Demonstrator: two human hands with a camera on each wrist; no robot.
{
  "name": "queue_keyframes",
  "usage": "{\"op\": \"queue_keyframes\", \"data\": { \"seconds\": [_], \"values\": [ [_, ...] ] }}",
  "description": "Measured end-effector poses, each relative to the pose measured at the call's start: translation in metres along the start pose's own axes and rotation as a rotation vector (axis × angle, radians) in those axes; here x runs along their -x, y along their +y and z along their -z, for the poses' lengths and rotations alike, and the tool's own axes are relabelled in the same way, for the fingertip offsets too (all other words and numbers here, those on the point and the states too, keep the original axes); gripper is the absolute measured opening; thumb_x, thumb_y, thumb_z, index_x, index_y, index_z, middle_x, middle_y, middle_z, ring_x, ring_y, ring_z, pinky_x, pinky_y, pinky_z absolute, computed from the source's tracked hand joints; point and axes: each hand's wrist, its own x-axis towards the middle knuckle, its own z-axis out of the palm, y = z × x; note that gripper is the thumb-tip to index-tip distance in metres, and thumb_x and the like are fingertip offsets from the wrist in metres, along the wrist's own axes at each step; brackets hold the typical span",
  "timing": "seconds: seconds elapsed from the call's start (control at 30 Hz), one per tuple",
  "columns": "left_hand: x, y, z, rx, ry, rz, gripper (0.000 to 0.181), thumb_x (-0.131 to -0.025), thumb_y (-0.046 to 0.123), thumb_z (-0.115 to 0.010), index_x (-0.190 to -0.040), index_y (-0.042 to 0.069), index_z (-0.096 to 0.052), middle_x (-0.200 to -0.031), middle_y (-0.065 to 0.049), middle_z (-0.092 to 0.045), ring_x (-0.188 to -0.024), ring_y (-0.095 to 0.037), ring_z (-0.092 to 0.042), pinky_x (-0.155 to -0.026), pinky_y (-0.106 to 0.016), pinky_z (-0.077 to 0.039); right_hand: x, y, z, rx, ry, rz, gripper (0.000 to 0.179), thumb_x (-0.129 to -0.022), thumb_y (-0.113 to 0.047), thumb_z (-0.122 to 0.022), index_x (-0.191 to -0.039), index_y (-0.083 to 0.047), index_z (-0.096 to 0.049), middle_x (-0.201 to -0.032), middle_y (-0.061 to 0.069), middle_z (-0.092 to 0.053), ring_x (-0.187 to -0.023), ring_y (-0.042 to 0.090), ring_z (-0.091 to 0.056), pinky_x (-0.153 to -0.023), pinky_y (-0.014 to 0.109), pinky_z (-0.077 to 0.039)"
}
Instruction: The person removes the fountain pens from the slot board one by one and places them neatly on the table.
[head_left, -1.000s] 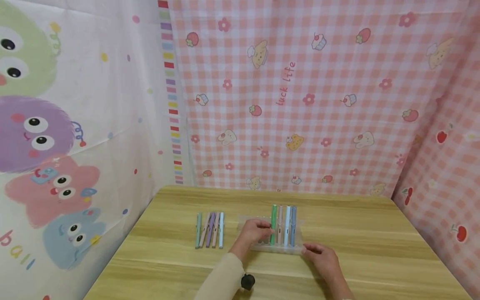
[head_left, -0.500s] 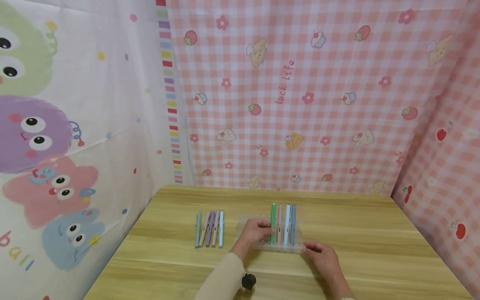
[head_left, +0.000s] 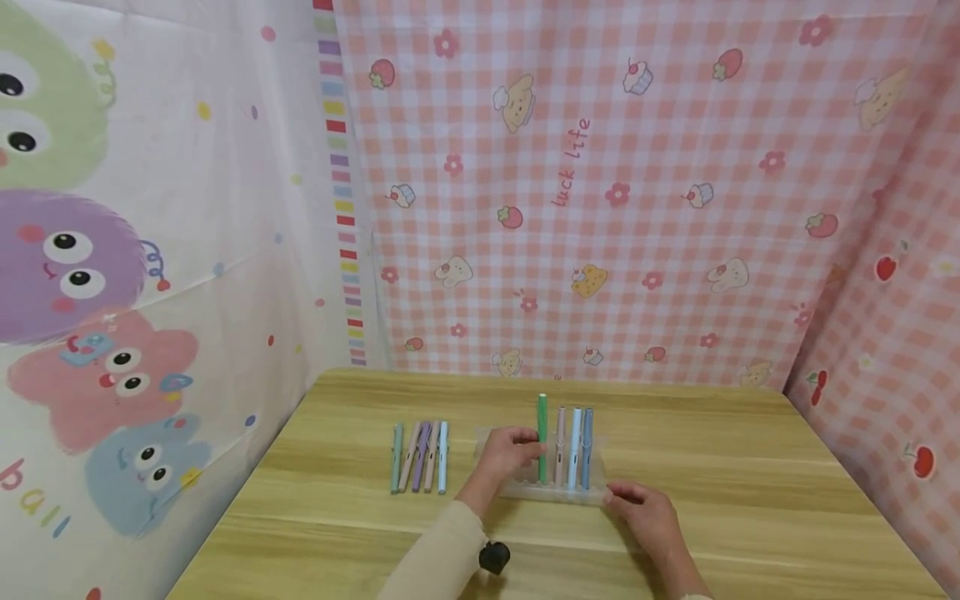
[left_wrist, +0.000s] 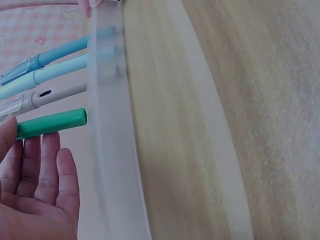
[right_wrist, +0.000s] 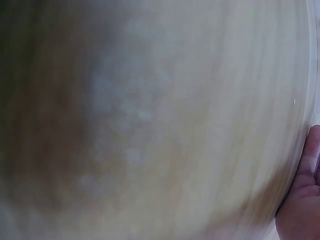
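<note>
My left hand (head_left: 508, 460) pinches a green pen (head_left: 542, 425) between thumb and fingers over the clear plastic pen rack (head_left: 517, 492). In the left wrist view the green pen's lower end (left_wrist: 75, 119) is apart from the rack's front bar (left_wrist: 112, 150). To its right a greyish-pink pen (head_left: 560, 450), a light blue pen (head_left: 576, 442) and a darker blue pen (head_left: 587, 450) stand side by side in the rack. My right hand (head_left: 648, 518) holds the rack's front right corner with thumb and fingertips; only part of this hand (right_wrist: 302, 200) shows in the right wrist view.
Left of the rack, several pens lie in a row on the wooden table (head_left: 322, 533): a grey-green pen (head_left: 397, 458), a purple pen (head_left: 422, 458) and a light blue pen (head_left: 442, 458) among them. Behind the table hangs a pink checked cloth (head_left: 660, 242).
The green pen, first standing level with the other pens, has risen and shifted slightly left with my left hand. My right hand stays at the rack's corner.
</note>
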Motion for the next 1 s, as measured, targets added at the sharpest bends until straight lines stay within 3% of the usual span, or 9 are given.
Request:
{"op": "queue_keyframes", "data": {
  "seconds": [0.3, 0.53, 0.63, 0.7, 0.8, 1.0],
  "values": [
    [0.006, 0.011, 0.012, 0.027, -0.025, -0.011, 0.023, -0.09, 0.01, -0.073, -0.11, -0.002, -0.069, -0.099, -0.008, -0.068, -0.09, -0.02, -0.065, -0.081, -0.038, -0.057, -0.001, 0.0, 0.0, 0.02, 0.003, 0.0, 0.024, -0.091, -0.015, -0.072, -0.108, 0.002, -0.073, -0.106, 0.012, -0.071, -0.1, 0.024, -0.061, -0.079, 0.03, -0.047],
    [0.002, 0.014, 0.027, 0.065, -0.025, -0.038, 0.02, -0.091, 0.012, -0.073, -0.106, -0.002, -0.07, -0.096, -0.007, -0.07, -0.086, -0.017, -0.066, -0.077, -0.034, -0.056, -0.001, 0.0, 0.001, 0.023, 0.006, 0.006, 0.025, -0.091, -0.015, -0.073, -0.108, 0.003, -0.072, -0.105, 0.012, -0.071, -0.097, 0.021, -0.061, -0.079, 0.03, -0.047],
    [0.001, 0.014, 0.033, 0.071, -0.018, -0.042, 0.022, -0.092, 0.013, -0.072, -0.106, -0.002, -0.069, -0.096, -0.007, -0.07, -0.084, -0.016, -0.065, -0.08, -0.038, -0.056, -0.001, 0.0, 0.001, 0.019, 0.009, 0.006, 0.024, -0.09, -0.014, -0.072, -0.108, 0.004, -0.072, -0.104, 0.012, -0.072, -0.095, 0.019, -0.061, -0.079, 0.03, -0.047],
    [0.006, 0.022, 0.037, 0.063, -0.014, -0.042, 0.023, -0.092, 0.011, -0.071, -0.108, -0.005, -0.068, -0.096, -0.008, -0.07, -0.084, -0.018, -0.065, -0.081, -0.041, -0.056, -0.001, 0.0, 0.001, 0.018, 0.008, 0.007, 0.025, -0.091, -0.014, -0.072, -0.108, 0.004, -0.072, -0.105, 0.012, -0.072, -0.096, 0.02, -0.061, -0.08, 0.03, -0.047],
    [0.004, 0.023, 0.043, 0.068, 0.002, -0.042, 0.026, -0.093, 0.01, -0.07, -0.112, -0.007, -0.067, -0.098, -0.009, -0.07, -0.085, -0.018, -0.065, -0.084, -0.045, -0.055, 0.0, 0.0, 0.001, 0.015, 0.008, 0.007, 0.025, -0.091, -0.013, -0.072, -0.109, 0.004, -0.072, -0.105, 0.013, -0.071, -0.098, 0.021, -0.061, -0.08, 0.03, -0.047],
    [-0.003, 0.016, 0.055, 0.086, 0.036, -0.047, 0.027, -0.092, 0.01, -0.071, -0.112, -0.008, -0.067, -0.098, -0.009, -0.07, -0.087, -0.02, -0.067, -0.079, -0.038, -0.058, -0.001, 0.0, 0.0, 0.02, 0.008, 0.005, 0.024, -0.091, -0.013, -0.072, -0.108, 0.004, -0.072, -0.105, 0.012, -0.071, -0.099, 0.023, -0.061, -0.081, 0.03, -0.047]
  ]
}}
